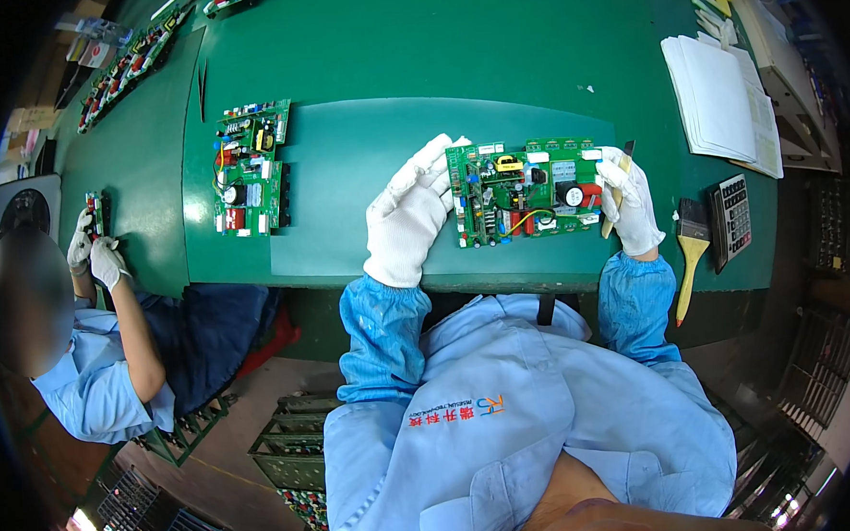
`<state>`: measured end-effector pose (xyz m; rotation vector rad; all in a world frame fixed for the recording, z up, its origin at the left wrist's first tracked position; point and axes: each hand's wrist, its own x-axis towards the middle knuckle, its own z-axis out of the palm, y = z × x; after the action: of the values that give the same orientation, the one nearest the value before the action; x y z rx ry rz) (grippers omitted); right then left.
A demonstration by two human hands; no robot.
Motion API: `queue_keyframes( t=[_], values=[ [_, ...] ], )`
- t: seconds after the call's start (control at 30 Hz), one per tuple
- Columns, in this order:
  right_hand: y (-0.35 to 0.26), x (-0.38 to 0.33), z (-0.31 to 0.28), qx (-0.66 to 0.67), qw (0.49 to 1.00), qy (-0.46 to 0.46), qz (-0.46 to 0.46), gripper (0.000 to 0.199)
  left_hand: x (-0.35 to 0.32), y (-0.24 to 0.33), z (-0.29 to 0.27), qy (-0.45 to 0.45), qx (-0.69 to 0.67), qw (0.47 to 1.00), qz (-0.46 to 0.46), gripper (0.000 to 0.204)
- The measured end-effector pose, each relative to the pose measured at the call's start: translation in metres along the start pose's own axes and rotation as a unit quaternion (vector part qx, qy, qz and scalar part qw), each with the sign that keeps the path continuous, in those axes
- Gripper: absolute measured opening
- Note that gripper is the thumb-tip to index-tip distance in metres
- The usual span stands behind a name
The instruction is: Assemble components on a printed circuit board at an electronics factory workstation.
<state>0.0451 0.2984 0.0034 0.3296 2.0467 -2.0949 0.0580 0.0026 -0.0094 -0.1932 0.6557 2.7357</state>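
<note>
A green circuit board (527, 195), crowded with capacitors, red and yellow parts and looped wires, is held up over the table in front of me. My left hand (408, 213), in a white glove, holds it at its left edge, the fingertips partly hidden by the board. At the opposite edge, my white-gloved right hand (630, 197) grips it with bent fingers. The same hand also carries a slim wood-coloured tool (606, 223) with a dark tip that shows above the knuckles; its exact kind is unclear.
A second circuit board (249, 169) lies to the left on the green table (433, 44). On the right are a stack of papers (714, 96), a brush (691, 251) and a calculator (732, 219). A co-worker (93, 350) sits at far left, gloved hands on a small board.
</note>
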Motion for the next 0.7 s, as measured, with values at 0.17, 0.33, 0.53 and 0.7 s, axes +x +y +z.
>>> queue_keyframes(
  t=[0.17, 0.33, 0.53, 0.7],
  values=[
    [0.0011, -0.0001, -0.0006, 0.012, 1.0, -0.001, -0.003, 0.032, -0.0005, -0.0003, 0.0024, 0.012, 0.01, 1.0, 0.004, 0.061],
    [-0.002, -0.0009, -0.0003, 0.016, 1.0, -0.008, 0.0, 0.029, -0.0006, 0.0003, 0.003, 0.014, 0.015, 1.0, 0.003, 0.061],
    [-0.0001, -0.0008, -0.002, 0.021, 1.0, -0.008, -0.003, 0.028, -0.0001, 0.0, 0.002, 0.013, 0.013, 1.0, 0.001, 0.06],
    [-0.001, -0.0012, -0.0023, 0.019, 1.0, -0.014, -0.004, 0.029, 0.0007, -0.0009, 0.0002, 0.009, 0.015, 1.0, -0.001, 0.06]
  ],
)
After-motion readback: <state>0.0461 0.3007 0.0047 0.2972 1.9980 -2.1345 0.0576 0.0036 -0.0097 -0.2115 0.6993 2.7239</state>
